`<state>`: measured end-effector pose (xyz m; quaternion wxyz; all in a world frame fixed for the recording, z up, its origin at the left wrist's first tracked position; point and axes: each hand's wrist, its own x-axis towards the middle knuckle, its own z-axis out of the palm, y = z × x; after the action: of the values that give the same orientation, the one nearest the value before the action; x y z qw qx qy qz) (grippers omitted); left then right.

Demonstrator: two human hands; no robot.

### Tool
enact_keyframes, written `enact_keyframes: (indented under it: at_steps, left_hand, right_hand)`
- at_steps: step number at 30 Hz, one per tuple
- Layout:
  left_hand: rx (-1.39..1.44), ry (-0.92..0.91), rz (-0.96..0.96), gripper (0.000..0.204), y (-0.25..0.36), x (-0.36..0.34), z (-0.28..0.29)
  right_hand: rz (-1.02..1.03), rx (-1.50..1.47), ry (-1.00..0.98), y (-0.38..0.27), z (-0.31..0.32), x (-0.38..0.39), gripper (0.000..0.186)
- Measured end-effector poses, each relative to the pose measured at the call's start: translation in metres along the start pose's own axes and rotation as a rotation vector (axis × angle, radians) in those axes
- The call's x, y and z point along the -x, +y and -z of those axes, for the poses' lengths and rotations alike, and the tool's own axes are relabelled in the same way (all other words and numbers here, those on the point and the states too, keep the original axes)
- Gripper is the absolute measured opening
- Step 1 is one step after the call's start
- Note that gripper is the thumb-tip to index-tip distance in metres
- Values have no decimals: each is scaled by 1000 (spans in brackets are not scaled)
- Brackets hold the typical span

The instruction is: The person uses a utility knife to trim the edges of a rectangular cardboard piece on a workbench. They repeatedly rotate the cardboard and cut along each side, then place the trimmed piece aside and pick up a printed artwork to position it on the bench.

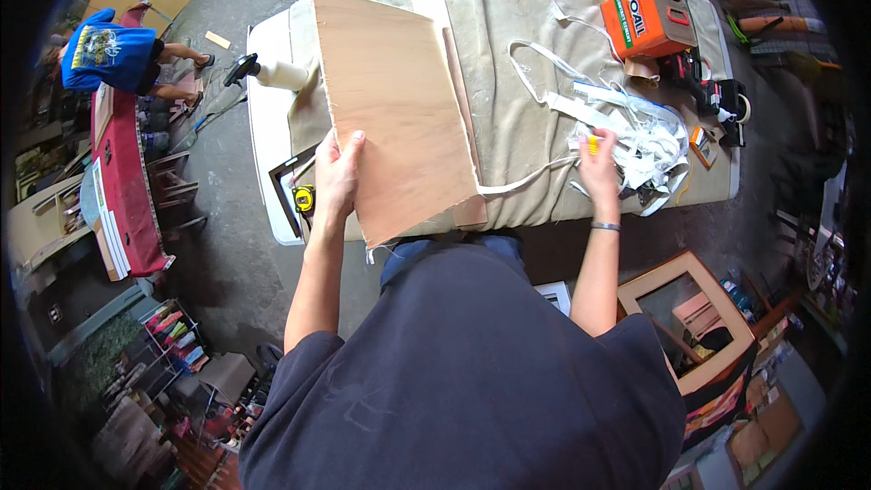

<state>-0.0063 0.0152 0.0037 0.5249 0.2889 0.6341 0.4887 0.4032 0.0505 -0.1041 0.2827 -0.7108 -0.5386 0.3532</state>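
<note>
My left hand (341,172) grips the left edge of a thin plywood panel (395,118), raised at an angle over the padded table. A white strip (517,183) trails from the panel's lower right corner. In my right hand (599,163) is a small yellow tool (593,143), held beside a heap of white strips and scraps (653,152). A yellow tape measure (302,198) and a dark angled frame (283,183) lie left of my left hand. A long board (467,206) lies under the panel.
The padded table (494,18) also holds a white spray bottle (281,74), an orange can (635,18) and a cordless drill (679,71). At left, a person in blue (107,53) is by a red-covered bench (127,172). A wooden frame (649,283) stands behind me at right.
</note>
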Motion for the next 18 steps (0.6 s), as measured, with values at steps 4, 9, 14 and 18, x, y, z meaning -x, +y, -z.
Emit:
enact_keyframes:
  at_steps: [4,9,14,18]
  left_hand:
    - [-28,-33,-46,27,-11,-2,3]
    - [-341,-85,-125,42,-12,-10,3]
    - [-234,-119,-240,52,11,-6,-20]
    - [-175,-92,-238,52,1,-8,-18]
  right_hand:
    - [336,-145,-95,-44,-103,-3,36]
    - [108,-116,-218,-106,-210,-62,29]
    - [202,250,-150,-120,-289,-143,24]
    - [218,327,-152,-122,-300,-169,28]
